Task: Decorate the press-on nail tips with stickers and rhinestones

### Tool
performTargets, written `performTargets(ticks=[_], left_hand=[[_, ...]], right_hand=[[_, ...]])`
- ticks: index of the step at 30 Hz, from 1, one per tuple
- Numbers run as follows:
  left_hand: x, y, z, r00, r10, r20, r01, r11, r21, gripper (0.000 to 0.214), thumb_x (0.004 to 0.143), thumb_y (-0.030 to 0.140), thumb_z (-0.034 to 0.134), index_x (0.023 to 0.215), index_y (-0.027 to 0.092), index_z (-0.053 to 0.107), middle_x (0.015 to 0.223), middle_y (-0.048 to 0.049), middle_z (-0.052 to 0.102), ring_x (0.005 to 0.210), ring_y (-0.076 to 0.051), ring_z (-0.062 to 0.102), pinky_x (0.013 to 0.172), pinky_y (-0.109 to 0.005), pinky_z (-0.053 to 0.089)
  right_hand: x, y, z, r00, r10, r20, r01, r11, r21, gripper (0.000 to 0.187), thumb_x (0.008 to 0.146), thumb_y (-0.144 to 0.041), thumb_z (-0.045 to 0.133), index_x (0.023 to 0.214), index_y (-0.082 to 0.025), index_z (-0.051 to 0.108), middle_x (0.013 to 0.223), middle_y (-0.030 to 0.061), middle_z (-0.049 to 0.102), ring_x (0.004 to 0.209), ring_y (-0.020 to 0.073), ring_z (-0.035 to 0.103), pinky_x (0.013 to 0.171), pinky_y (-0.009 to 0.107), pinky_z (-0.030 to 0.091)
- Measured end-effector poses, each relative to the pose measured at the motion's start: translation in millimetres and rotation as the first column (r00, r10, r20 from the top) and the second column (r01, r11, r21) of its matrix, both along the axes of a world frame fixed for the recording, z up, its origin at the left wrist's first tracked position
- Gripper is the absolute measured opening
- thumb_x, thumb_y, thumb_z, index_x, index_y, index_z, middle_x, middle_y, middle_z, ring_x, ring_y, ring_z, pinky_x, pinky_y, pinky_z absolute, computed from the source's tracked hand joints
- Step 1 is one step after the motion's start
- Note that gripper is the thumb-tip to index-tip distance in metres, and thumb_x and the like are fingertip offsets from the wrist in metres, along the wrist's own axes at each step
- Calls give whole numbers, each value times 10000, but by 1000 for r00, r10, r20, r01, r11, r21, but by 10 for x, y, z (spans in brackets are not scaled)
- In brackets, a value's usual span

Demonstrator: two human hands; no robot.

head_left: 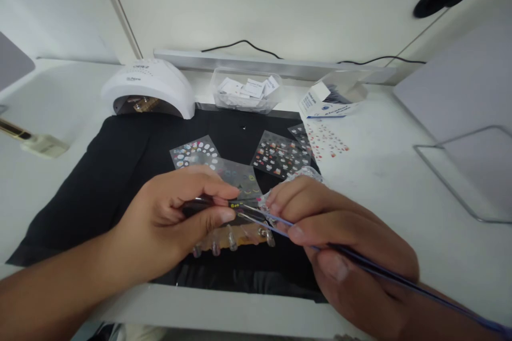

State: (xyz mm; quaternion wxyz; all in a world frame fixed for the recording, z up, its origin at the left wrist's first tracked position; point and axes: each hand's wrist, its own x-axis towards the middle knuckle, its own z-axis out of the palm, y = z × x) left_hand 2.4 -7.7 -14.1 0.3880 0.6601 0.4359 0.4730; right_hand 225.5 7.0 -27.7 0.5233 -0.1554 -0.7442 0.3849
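Observation:
My left hand (176,213) is closed, with thumb and fingers pinching a narrow dark-looking strip of sticker sheet (236,204) that bears small yellow lettering. Blue tweezers (280,226) lie in the grip of my right hand (340,240). Their two silver tips are slightly apart and reach the strip beside my left fingertips; I cannot tell whether anything is between them. Below the hands, several decorated nail tips (232,238) stand in a row along an orange-tan piece (222,235). A clear sticker sheet (244,173) lies just behind, partly covered by my left hand.
A black mat (120,170) covers the white table (384,154). More sticker sheets (280,154) lie on it. At the back stand a white nail lamp (160,85), a clear box of white packets (248,90) and an open carton (334,98). A polish bottle (44,145) lies left.

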Motion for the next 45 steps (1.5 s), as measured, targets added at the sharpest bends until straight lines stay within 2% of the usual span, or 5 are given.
performTargets(ticks=[11, 23, 32, 41, 45], left_hand=[[-41, -4, -47, 994, -31, -103, 58, 960, 273, 204, 822, 46, 711, 940, 212, 733, 841, 1, 739, 762, -114, 695, 692, -185, 561], [-64, 4, 7, 974, -99, -205, 167, 923, 347, 173, 853, 15, 651, 921, 165, 705, 852, -30, 716, 763, -117, 714, 668, -178, 577], [-32, -19, 11, 989, -89, -120, 121, 949, 292, 224, 816, -21, 677, 921, 172, 717, 894, 0, 753, 819, -84, 729, 768, -130, 580], [95, -104, -26, 979, 43, 198, -54, 997, 50, 321, 729, -40, 722, 895, 232, 760, 820, 40, 745, 731, -76, 701, 664, -109, 594], [124, -86, -26, 967, 53, 249, -48, 998, -28, 369, 703, -45, 725, 904, 259, 782, 801, 39, 743, 648, -80, 689, 551, -108, 583]], right_hand=[[-19, 16, 10, 997, 3, -80, -13, 992, -127, 219, 905, -196, 536, 992, -161, 734, 795, 82, 630, 774, 240, 611, 702, 465, 529], [-17, 23, 35, 992, 73, -105, -88, 984, -154, 220, 919, -245, 559, 987, -183, 759, 770, 66, 638, 770, 227, 627, 698, 441, 533], [-65, -41, 67, 990, 68, -122, -95, 970, -226, 214, 929, -295, 577, 973, -218, 773, 743, 58, 625, 790, 230, 625, 766, 467, 568], [-81, -198, 139, 997, -52, -52, 45, 991, -126, 190, 946, -330, 573, 904, -230, 729, 728, 23, 673, 752, 192, 642, 919, 440, 546], [-109, -201, 131, 997, -73, -37, 68, 990, -122, 204, 945, -324, 561, 902, -226, 735, 704, 34, 668, 738, 209, 654, 860, 458, 569]])
